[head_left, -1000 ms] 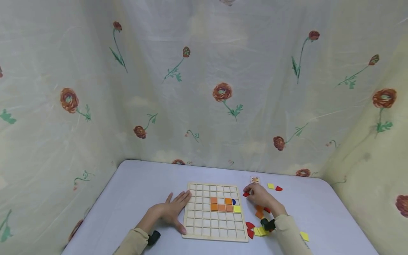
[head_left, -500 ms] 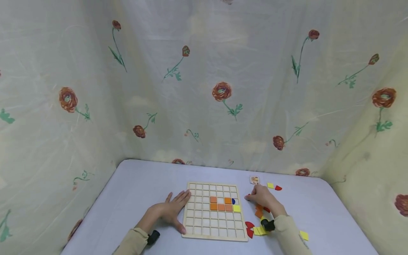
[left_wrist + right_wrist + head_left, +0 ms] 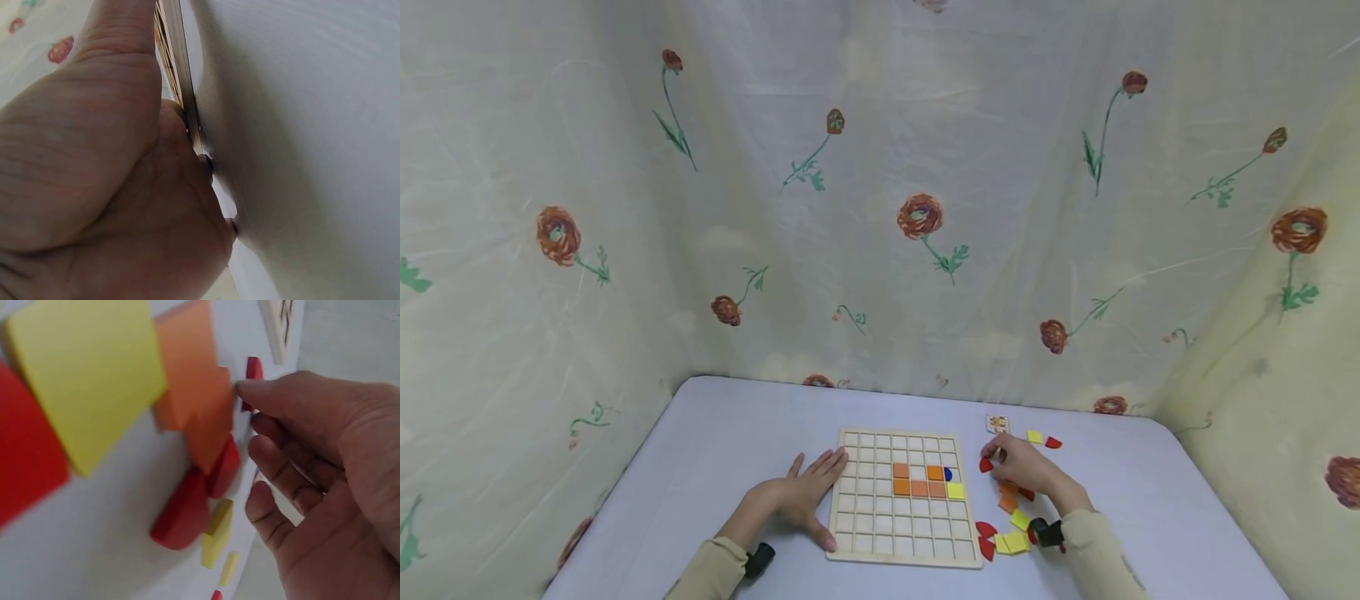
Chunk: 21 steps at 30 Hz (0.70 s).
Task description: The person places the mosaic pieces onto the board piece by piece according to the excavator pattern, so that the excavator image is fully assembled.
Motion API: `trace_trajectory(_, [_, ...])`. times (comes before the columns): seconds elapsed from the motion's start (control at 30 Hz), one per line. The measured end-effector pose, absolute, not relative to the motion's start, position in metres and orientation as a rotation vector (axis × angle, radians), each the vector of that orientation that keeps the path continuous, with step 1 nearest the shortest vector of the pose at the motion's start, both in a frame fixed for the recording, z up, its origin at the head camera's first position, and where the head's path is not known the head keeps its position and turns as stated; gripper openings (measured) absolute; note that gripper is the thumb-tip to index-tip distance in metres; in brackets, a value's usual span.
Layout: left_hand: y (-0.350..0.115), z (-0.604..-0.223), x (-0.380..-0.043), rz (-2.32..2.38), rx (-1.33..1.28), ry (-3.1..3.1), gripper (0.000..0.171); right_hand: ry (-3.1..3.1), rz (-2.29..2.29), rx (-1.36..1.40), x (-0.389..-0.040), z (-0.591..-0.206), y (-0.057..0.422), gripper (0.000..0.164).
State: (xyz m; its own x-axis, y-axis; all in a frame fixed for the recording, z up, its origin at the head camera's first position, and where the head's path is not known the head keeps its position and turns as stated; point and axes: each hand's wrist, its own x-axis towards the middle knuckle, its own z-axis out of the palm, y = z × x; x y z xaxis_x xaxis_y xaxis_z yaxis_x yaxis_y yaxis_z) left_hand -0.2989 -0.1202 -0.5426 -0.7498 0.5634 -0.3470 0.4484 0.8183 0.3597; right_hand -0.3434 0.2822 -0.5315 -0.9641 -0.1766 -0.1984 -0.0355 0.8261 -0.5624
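Observation:
A wooden grid board (image 3: 865, 561) lies on the table, with orange squares (image 3: 919, 488), a yellow square (image 3: 955, 491) and a dark blue rounded piece (image 3: 948, 474) in its cells. My left hand (image 3: 801, 502) rests spread along the board's left edge, fingertips at the upper side and thumb near the lower corner. In the left wrist view the left hand (image 3: 119, 169) lies against the board's side (image 3: 178, 56). To the right of the board, my right hand (image 3: 1018, 465) pinches a red quarter-circle tile (image 3: 986, 465); in the right wrist view the thumb partly covers it.
Loose orange tiles (image 3: 1008, 502), yellow squares (image 3: 1017, 542) and red quarter-circle pieces (image 3: 987, 547) lie right of the board, under and beside the right forearm. A small patterned card (image 3: 997, 424) lies farther back, near another yellow square (image 3: 1034, 436) and a red piece (image 3: 1054, 442).
My right hand has shifted slightly right, and the red tile at its fingertips has moved a little right and nearer. More loose tiles show beside the wrist. The left hand stays put.

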Motion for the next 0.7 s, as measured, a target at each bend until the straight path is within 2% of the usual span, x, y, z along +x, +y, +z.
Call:
trace_trajectory(0.27, [-0.121, -0.542, -0.299, 0.369, 0.752, 2.552, 0.133, 2.822, -0.842, -0.187, -0.342, -0.537, 0.282, 0.017])
trace_trajectory(0.47, [-0.121, -0.541, -0.297, 0.360, 0.768, 2.551, 0.132, 2.815, -0.891, -0.163, -0.340, -0.542, 0.282, 0.019])
trace_trajectory(0.7, [-0.120, -0.540, -0.297, 0.363, 0.753, 2.555, 0.132, 2.825, -0.916, -0.267, -0.339, -0.535, 0.271, 0.021])
